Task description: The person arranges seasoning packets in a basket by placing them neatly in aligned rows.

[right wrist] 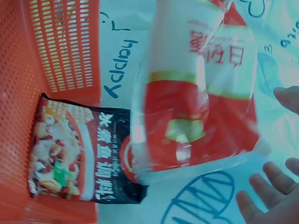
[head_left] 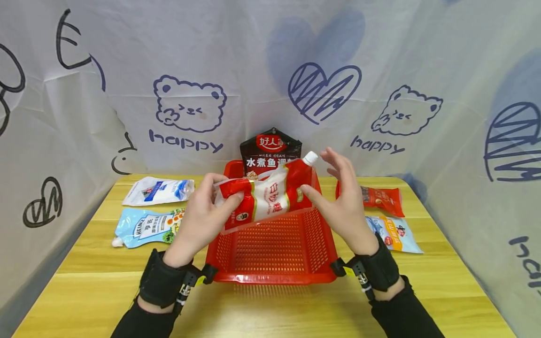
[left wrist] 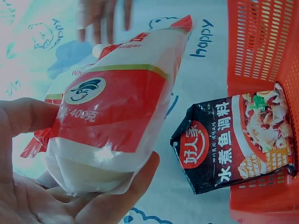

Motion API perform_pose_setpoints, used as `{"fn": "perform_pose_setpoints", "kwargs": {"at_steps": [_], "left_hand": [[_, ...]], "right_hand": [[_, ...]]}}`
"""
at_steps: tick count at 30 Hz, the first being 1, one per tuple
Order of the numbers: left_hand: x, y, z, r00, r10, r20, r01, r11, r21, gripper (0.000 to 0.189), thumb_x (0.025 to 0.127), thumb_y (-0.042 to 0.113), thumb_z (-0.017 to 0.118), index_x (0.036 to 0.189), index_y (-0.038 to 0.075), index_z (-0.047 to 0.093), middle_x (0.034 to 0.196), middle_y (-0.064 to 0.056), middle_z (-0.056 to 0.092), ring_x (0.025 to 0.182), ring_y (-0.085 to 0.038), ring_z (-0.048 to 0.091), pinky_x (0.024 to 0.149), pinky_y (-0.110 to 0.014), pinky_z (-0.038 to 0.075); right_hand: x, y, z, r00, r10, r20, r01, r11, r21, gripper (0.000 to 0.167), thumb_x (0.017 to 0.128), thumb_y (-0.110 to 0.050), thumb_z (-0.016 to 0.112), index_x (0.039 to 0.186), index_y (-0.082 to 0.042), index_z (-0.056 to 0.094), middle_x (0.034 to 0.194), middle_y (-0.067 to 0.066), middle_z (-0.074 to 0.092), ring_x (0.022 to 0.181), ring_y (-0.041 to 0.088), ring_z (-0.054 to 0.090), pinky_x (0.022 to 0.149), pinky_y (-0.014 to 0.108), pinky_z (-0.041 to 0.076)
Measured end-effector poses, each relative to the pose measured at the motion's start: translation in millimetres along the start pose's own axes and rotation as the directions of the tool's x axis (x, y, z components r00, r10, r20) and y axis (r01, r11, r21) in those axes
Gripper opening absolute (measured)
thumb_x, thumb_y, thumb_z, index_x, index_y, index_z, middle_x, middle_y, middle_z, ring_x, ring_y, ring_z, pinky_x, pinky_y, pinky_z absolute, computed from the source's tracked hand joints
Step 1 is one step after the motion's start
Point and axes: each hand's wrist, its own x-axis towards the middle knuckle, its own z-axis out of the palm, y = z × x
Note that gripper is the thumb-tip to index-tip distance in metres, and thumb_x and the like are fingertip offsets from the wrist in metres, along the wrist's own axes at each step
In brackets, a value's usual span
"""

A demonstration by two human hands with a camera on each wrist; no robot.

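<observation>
My left hand (head_left: 208, 209) grips one end of a red and white sugar pouch (head_left: 270, 195), thumb across the front. The pouch is held tilted above a red plastic basket (head_left: 270, 277), its white cap (head_left: 310, 157) at the upper right. Beside the capped end is my right hand (head_left: 344, 199), its fingers spread and apart from the pouch in the right wrist view. A black seasoning packet (left wrist: 233, 140) with a picture of a fish dish stands upright at the basket's far wall, its lower part hidden behind the pouch in the head view.
Left of the basket lie a white and blue packet (head_left: 158, 191) and a light blue Heinz pouch (head_left: 145, 227). On the right are a red packet (head_left: 384, 199) and a blue and orange packet (head_left: 395, 233). A patterned white cloth (head_left: 262, 56) hangs behind the wooden table (head_left: 270, 314).
</observation>
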Motion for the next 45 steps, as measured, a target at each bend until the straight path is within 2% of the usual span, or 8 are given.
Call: {"fn": "perform_pose_setpoints", "kwargs": {"at_steps": [4, 9, 14, 18, 30, 33, 39, 45], "left_hand": [[-2.8, -0.3, -2.5, 0.999, -0.036, 0.013, 0.036, 0.997, -0.069, 0.032, 0.101, 0.016, 0.065, 0.126, 0.002, 0.050, 0.121, -0.020, 0.070, 0.096, -0.031, 0.072, 0.079, -0.038, 0.063], [-6.2, -0.8, -4.0, 0.997, -0.075, 0.033, 0.078, 0.991, -0.107, 0.034, 0.102, 0.018, 0.065, 0.127, 0.002, 0.049, 0.120, -0.020, 0.068, 0.095, -0.030, 0.072, 0.074, -0.034, 0.063], [-9.0, -0.6, -4.7, 0.991, -0.121, 0.057, 0.128, 0.981, -0.147, 0.032, 0.103, 0.018, 0.064, 0.126, 0.002, 0.049, 0.117, -0.021, 0.067, 0.095, -0.028, 0.072, 0.076, -0.034, 0.063], [-10.7, -2.5, -5.7, 0.986, -0.146, 0.080, 0.157, 0.973, -0.169, 0.031, 0.103, 0.018, 0.062, 0.127, 0.002, 0.049, 0.118, -0.022, 0.067, 0.095, -0.028, 0.073, 0.076, -0.038, 0.064], [-10.3, -8.5, -15.9, 0.945, -0.202, 0.256, 0.249, 0.954, -0.169, 0.053, 0.105, 0.026, 0.063, 0.145, 0.003, 0.036, 0.134, -0.025, 0.056, 0.109, -0.033, 0.070, 0.082, -0.047, 0.063], [-9.3, -7.7, -17.4, 0.945, -0.212, 0.248, 0.238, 0.968, -0.082, 0.061, 0.104, 0.033, 0.065, 0.149, 0.006, 0.034, 0.139, -0.022, 0.055, 0.116, -0.035, 0.066, 0.087, -0.048, 0.061], [-2.1, -0.6, -16.8, 0.978, -0.131, 0.165, 0.117, 0.989, 0.095, 0.066, 0.098, 0.034, 0.072, 0.150, 0.008, 0.040, 0.144, -0.013, 0.054, 0.130, -0.034, 0.056, 0.103, -0.054, 0.052], [6.7, 10.9, -10.4, 0.974, -0.051, 0.222, -0.014, 0.959, 0.283, 0.061, 0.095, 0.030, 0.077, 0.145, 0.011, 0.049, 0.141, -0.010, 0.059, 0.123, -0.029, 0.060, 0.100, -0.052, 0.054]], "right_hand": [[-4.1, 6.1, -1.1, 0.980, 0.181, 0.086, -0.191, 0.972, 0.134, 0.083, 0.091, -0.005, 0.079, 0.160, -0.009, 0.032, 0.154, 0.010, 0.048, 0.142, 0.025, 0.047, 0.113, 0.053, 0.043], [-7.2, 13.0, -0.4, 0.879, 0.393, 0.270, -0.451, 0.869, 0.203, 0.083, 0.096, -0.016, 0.076, 0.163, -0.013, 0.026, 0.159, 0.011, 0.045, 0.141, 0.033, 0.049, 0.113, 0.055, 0.044], [-11.3, 13.5, 2.9, 0.800, 0.452, 0.394, -0.561, 0.796, 0.228, 0.082, 0.096, -0.022, 0.076, 0.163, -0.017, 0.029, 0.150, 0.014, 0.055, 0.126, 0.035, 0.062, 0.099, 0.047, 0.056], [-15.5, 11.2, 4.2, 0.769, 0.473, 0.430, -0.606, 0.753, 0.257, 0.072, 0.096, -0.022, 0.077, 0.157, -0.012, 0.040, 0.136, 0.017, 0.064, 0.112, 0.029, 0.068, 0.093, 0.042, 0.059], [-24.6, 13.0, 6.3, 0.747, 0.516, 0.418, -0.657, 0.671, 0.345, 0.062, 0.094, -0.019, 0.080, 0.147, -0.004, 0.052, 0.132, 0.017, 0.068, 0.111, 0.028, 0.070, 0.093, 0.041, 0.060], [-25.4, 11.7, 4.7, 0.755, 0.509, 0.414, -0.647, 0.682, 0.341, 0.060, 0.094, -0.018, 0.080, 0.145, -0.003, 0.054, 0.129, 0.018, 0.069, 0.107, 0.029, 0.072, 0.090, 0.042, 0.060], [-24.1, 8.5, 1.6, 0.775, 0.476, 0.415, -0.609, 0.739, 0.289, 0.054, 0.094, -0.015, 0.079, 0.142, -0.002, 0.058, 0.123, 0.020, 0.071, 0.100, 0.030, 0.074, 0.085, 0.045, 0.062], [-19.7, 6.0, 0.4, 0.781, 0.481, 0.399, -0.584, 0.788, 0.194, 0.053, 0.094, -0.015, 0.079, 0.142, -0.004, 0.059, 0.125, 0.017, 0.071, 0.102, 0.030, 0.072, 0.085, 0.042, 0.062]]}}
